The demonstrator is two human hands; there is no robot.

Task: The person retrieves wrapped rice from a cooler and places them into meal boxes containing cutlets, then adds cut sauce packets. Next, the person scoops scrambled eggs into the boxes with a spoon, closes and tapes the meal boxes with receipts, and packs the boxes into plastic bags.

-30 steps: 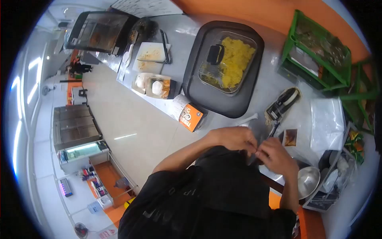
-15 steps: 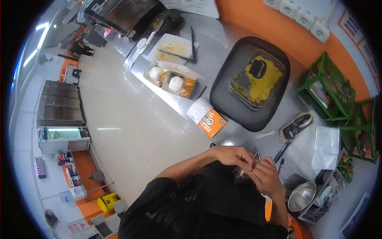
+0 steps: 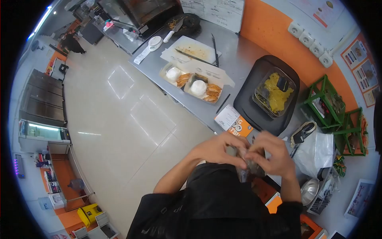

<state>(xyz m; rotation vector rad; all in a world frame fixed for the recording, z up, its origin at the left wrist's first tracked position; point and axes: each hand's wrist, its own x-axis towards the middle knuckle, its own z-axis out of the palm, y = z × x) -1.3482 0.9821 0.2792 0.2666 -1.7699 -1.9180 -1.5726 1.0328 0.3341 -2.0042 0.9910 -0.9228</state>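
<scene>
Close to my body, just off the counter's front edge, a small crumpled clear plastic bag [image 3: 244,174] hangs between my hands. My left hand [image 3: 221,150] pinches it from the left side. Across from it, my right hand [image 3: 276,154] grips the bag's top, its fingers slightly blurred. What the bag contains cannot be made out. Nearest the hands on the counter lie an orange and white printed packet [image 3: 242,128] and a white paper slip [image 3: 228,117]. Beyond them, two open takeaway boxes hold rice [image 3: 198,88] and browned sliced food [image 3: 213,92].
A black tray [image 3: 248,89] carries a clear container of yellow food [image 3: 277,93]. Farther back are a white cutting board [image 3: 191,48], black tongs [image 3: 215,49] and a knife [image 3: 174,31]. Green baskets [image 3: 324,101], a plastic bag [image 3: 316,149] and a metal bowl [image 3: 310,191] stand right.
My view has shifted, so the counter items appear farther right and lower. My hands have moved a little apart, and more of the plastic bag shows between them.
</scene>
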